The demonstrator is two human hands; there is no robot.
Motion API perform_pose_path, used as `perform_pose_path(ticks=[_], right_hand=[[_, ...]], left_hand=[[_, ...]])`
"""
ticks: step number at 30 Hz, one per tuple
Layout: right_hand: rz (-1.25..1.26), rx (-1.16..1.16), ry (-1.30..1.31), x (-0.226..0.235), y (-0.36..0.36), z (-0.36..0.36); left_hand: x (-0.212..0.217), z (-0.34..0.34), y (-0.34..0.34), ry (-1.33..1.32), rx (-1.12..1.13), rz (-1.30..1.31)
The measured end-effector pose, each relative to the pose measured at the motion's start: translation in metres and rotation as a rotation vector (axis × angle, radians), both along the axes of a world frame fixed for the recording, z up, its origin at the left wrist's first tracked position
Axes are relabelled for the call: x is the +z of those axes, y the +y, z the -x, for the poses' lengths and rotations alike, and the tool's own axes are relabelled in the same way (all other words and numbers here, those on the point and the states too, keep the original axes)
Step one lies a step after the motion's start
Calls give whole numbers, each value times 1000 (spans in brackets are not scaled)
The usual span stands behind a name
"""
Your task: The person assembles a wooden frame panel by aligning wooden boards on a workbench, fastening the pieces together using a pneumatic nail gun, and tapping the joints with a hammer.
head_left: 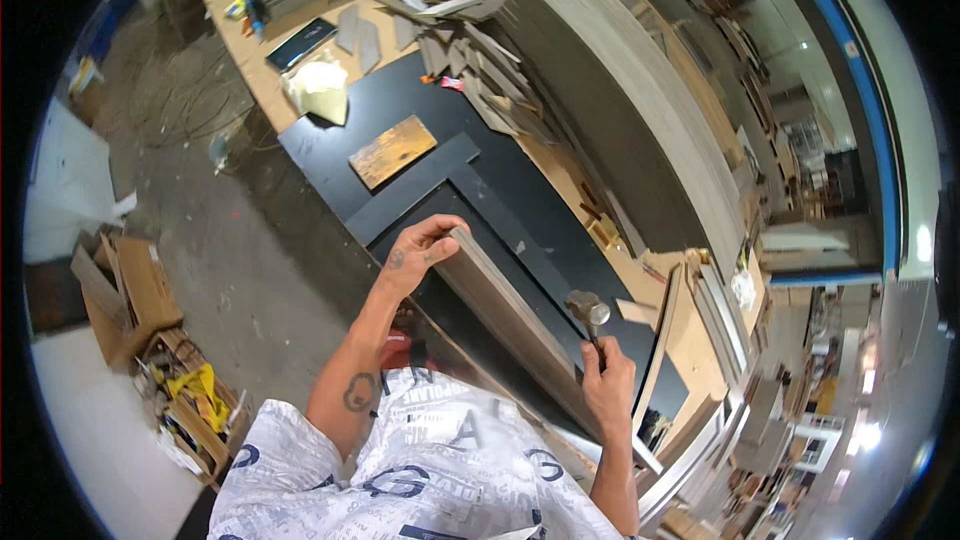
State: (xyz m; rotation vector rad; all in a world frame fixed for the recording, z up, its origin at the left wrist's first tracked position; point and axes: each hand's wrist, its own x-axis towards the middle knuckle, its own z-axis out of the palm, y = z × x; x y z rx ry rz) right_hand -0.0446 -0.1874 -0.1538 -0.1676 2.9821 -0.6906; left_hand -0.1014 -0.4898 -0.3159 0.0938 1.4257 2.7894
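Note:
My left hand (424, 249) is closed round the far end of a long grey-brown wooden board (510, 310), which stands on its edge and runs back toward my right side. In my right hand (608, 385) is a hammer (588, 311), gripped by its dark handle, with the metal head pointing up and away from me. The hammer head is beside the board and apart from it. Under both lies a dark flat panel (360, 110) on the workbench, with dark strips (415, 188) resting on it.
A worn wooden block (393, 152) lies on the panel. Beyond are a phone (301, 44), a pile of wood offcuts (490, 70) and a tall stack of long boards (620, 110) along the right. Cardboard boxes (135, 290) stand on the floor at left.

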Motion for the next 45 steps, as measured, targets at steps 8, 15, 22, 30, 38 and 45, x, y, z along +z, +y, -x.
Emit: perform_pose_path(ticks=[8,15,22,30,38,45], right_hand=[[28,-27,84,-13,8,-16],[-112,-17,68,-14,1,-20],[-130,55,166,-11,-1,-19],[-173,56,-58,-79,45,20],[-53,189,-39,-116,22,33],[42,295,109,-113,-79,86]], left_hand=[[-10,2,10,20,100,0],[-10,-1,19,69,217,-11],[-11,-5,10,40,232,194],[-9,2,58,-297,492,775],[-53,-41,67,-34,537,1585],[-54,-39,69,-123,564,1544]])
